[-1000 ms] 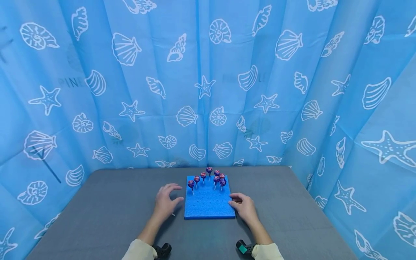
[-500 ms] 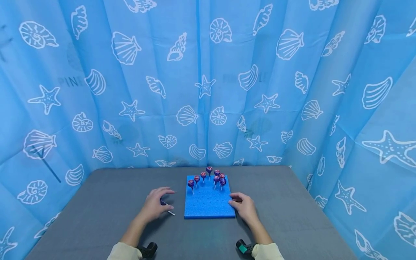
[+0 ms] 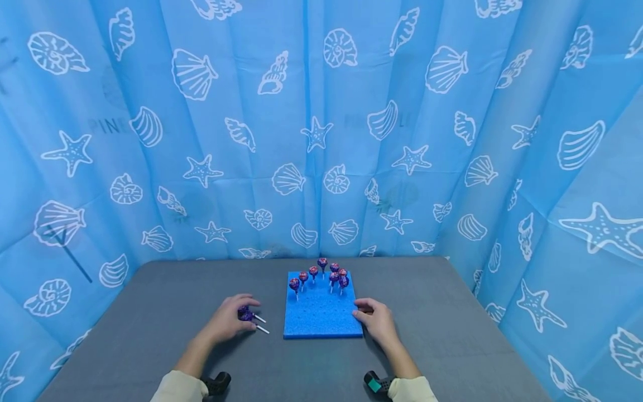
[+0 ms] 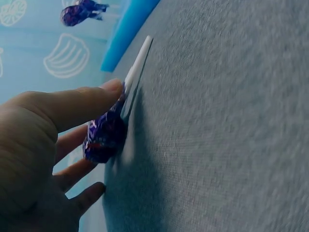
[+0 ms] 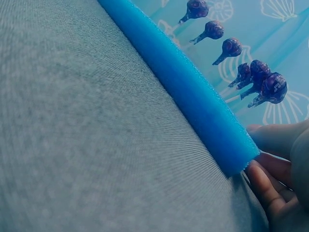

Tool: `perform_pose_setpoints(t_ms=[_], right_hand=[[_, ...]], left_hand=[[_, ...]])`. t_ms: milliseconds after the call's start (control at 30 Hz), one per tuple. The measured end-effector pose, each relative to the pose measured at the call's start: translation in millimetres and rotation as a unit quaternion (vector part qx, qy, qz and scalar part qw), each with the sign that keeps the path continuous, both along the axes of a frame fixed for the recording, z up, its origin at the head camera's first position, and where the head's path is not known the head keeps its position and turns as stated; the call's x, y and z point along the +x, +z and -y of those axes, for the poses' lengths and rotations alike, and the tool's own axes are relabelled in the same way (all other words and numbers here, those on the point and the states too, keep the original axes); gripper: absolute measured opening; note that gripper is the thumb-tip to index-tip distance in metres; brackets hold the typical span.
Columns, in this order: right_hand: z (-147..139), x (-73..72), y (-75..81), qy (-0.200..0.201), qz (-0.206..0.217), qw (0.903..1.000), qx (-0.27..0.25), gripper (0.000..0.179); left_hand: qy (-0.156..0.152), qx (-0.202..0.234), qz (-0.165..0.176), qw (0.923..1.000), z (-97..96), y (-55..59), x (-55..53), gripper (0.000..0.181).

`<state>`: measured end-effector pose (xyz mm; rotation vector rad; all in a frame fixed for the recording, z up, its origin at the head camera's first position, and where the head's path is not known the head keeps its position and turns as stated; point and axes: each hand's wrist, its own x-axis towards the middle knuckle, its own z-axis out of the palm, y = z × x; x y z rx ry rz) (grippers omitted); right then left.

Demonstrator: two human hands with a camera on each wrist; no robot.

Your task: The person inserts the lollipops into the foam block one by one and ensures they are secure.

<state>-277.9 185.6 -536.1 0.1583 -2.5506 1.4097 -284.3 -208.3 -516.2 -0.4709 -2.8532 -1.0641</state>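
Observation:
My left hand (image 3: 230, 318) is at two purple-wrapped lollipops (image 3: 245, 315) lying on the grey table, their white sticks pointing toward the board. In the left wrist view, the thumb reaches over the neck of one lollipop (image 4: 105, 136), with the other fingers behind it; a firm pinch cannot be made out. My right hand (image 3: 378, 321) holds the right edge of a blue foam board (image 3: 321, 321) near its front corner. Several lollipops (image 3: 293, 283) stand upright in the board's left side, back and right side. Small holes mark its front half.
A grey cloth-covered table (image 3: 442, 335) surrounds the board. Blue curtains (image 3: 316, 139) with white shell and starfish prints hang behind it and at both sides. Black wrist devices (image 3: 218, 384) sit below both hands.
My left hand has moved left, away from the board, to the two lollipops on the table, which have come into fuller view. The right hand stays at the board's edge.

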Motion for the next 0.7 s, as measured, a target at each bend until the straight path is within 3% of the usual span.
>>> perform_pose_setpoints(t_ms=[400,700], right_hand=[[1.0,0.3,-0.1,-0.004,0.004,1.0,0.003,0.02],[0.8,1.0,0.1,-0.004,0.0,1.0,0.002,0.02]], left_hand=[[-0.005,-0.003,0.03,0.9995,10.5,1.3,-4.9,0.031],[0.003,-0.002,0.027,0.9996,11.3,-0.8,-5.7,0.028]])
